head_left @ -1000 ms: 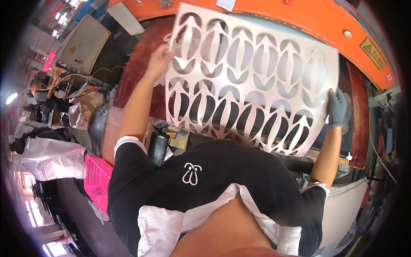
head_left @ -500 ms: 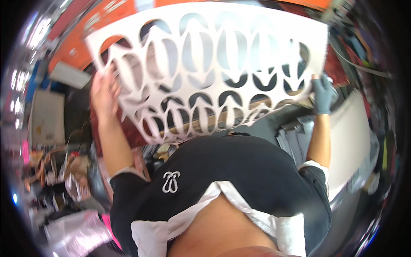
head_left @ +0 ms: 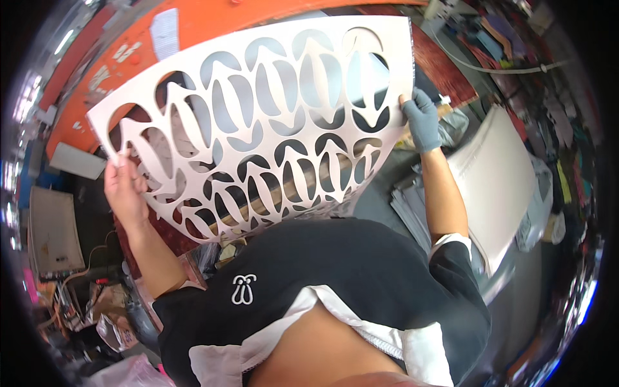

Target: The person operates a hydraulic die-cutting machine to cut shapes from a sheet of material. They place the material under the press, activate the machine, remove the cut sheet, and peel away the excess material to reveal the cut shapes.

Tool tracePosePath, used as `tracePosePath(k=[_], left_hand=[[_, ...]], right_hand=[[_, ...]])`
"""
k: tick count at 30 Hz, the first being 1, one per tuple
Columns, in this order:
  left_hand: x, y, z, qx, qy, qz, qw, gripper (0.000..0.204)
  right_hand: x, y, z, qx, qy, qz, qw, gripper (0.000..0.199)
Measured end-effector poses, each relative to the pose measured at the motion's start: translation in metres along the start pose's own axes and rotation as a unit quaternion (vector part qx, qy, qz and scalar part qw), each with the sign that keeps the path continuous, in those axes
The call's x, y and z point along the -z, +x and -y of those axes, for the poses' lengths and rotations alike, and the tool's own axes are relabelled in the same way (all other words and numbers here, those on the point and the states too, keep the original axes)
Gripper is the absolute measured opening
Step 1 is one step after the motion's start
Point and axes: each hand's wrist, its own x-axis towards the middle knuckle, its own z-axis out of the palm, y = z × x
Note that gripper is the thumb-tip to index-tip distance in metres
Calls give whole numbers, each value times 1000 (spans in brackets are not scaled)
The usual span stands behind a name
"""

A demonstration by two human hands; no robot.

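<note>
A white sheet with rows of shoe-sole-shaped holes is stretched between my two hands, held up before my chest. Its far side is raised, and the near part sags and curls toward my dark shirt. My bare left hand pinches the left edge, thumb and fingers closed on the rim. On the right edge, my right hand, in a grey glove with the thumb's tip bare, grips the sheet. Through the holes show a pale grey surface and darker things behind.
Beyond the sheet lies an orange machine with a striped cloth on it. A dark red surface extends at the far right. Large pale sheets stand beside my right arm. A grey panel and plastic bags are at left.
The sheet and both hands have shifted left and slightly nearer in the picture. The view has turned too, showing more at the right. Both hands keep their hold.
</note>
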Motion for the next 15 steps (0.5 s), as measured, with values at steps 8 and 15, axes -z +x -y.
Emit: tracePosePath(k=[8, 15], left_hand=[[-58, 11, 2, -33, 486, 202, 849, 48], [-134, 82, 5, -245, 324, 212, 889, 69]], right_hand=[[-91, 9, 39, 208, -12, 232, 950, 11], [-104, 26, 47, 199, 59, 266, 941, 7]])
